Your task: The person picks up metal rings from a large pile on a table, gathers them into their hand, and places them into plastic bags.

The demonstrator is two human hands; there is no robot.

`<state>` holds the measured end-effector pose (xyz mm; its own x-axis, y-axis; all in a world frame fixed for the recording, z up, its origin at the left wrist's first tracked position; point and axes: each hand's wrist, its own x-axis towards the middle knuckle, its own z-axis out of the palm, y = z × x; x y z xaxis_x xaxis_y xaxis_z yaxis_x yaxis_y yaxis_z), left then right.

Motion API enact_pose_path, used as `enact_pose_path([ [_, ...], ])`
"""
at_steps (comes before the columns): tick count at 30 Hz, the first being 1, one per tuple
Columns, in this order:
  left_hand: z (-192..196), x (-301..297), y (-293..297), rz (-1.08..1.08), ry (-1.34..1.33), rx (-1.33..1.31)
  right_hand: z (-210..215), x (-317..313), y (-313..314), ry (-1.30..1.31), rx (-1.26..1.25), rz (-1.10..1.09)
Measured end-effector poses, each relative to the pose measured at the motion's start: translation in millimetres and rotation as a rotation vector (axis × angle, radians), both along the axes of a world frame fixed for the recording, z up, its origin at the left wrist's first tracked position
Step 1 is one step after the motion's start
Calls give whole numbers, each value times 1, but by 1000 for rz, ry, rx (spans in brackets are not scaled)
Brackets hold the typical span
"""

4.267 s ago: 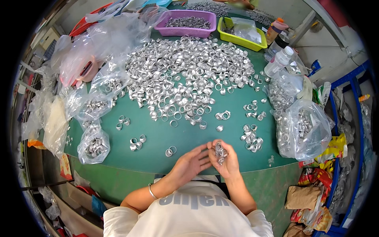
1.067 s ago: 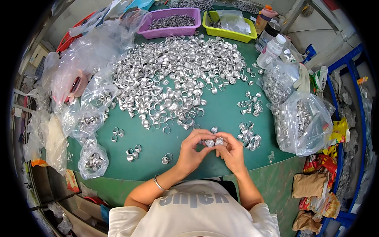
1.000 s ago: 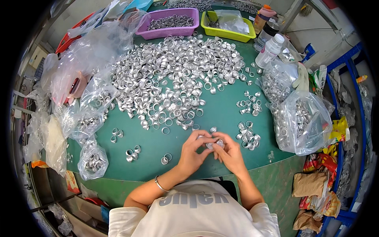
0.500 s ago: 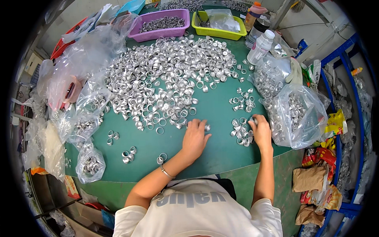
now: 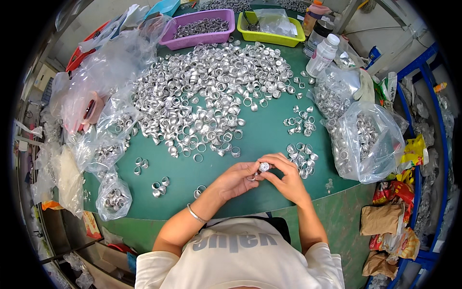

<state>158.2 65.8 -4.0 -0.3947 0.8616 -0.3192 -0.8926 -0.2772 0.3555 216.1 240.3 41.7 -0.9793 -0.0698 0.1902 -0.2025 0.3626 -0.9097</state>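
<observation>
My two hands meet over the near part of the green table (image 5: 255, 120). Between the thumb and fingers of my right hand (image 5: 285, 179) is a silver ring (image 5: 264, 166), its round patterned top facing up. My left hand (image 5: 236, 180) is closed on another silver ring (image 5: 251, 177), partly hidden by the fingers. Beyond the hands spreads a large heap of silver rings (image 5: 207, 91). To the right of my right hand lies a small group of rings (image 5: 302, 159), with a second group of rings (image 5: 301, 121) behind it. Small clusters of rings (image 5: 160, 187) lie left of my left forearm.
At the back stand a purple basket (image 5: 168, 42) of rings and a yellow-green basket (image 5: 272, 37). A white bottle (image 5: 323, 55) stands at the back right. Clear bags of rings (image 5: 368, 144) line the right edge; plastic bags (image 5: 115, 48) crowd the left.
My right hand has left the right-hand ring group and come left to meet my left hand. My left hand has drawn back from the heap's edge and turned, and rings now show in the fingers.
</observation>
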Motion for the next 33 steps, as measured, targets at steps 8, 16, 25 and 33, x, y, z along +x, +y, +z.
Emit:
enact_pose_path([
  [8, 10, 15, -4, 266, -74, -130, -9, 1, 11, 41, 279, -285],
  [16, 5, 17, -5, 244, -82, -65, -8, 4, -8, -33, 129, -64],
  [25, 11, 25, -9, 153, 192, -375, 4, 7, -16, -155, 107, 62],
  [33, 25, 19, -12, 176, 463, -528, -31, 7, -10, -479, -486, -12],
])
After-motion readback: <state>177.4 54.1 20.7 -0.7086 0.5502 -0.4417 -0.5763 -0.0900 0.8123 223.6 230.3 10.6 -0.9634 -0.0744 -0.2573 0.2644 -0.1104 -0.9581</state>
